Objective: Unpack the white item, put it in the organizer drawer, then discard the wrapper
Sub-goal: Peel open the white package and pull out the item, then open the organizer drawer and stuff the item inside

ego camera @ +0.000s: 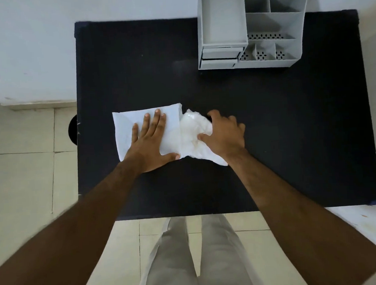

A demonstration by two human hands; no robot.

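A flat white paper wrapper (pixel 124 128) lies on the black table (pixel 269 126), a little left of centre. My left hand (pixel 151 140) presses flat on it, fingers spread. From the wrapper's right end a crumpled white item (pixel 190 131) in clear plastic sticks out. My right hand (pixel 224 133) grips that crumpled end between thumb and fingers. The grey organizer (pixel 225 41) stands at the table's far right corner, and its two small drawers (pixel 220 56) at the front left look pushed in.
The organizer's open compartments (pixel 271 49) sit right of the drawers. A white wall runs behind the table. Tiled floor lies to the left, with a dark round object (pixel 73 129) at the table's left edge. My legs stand at the near edge.
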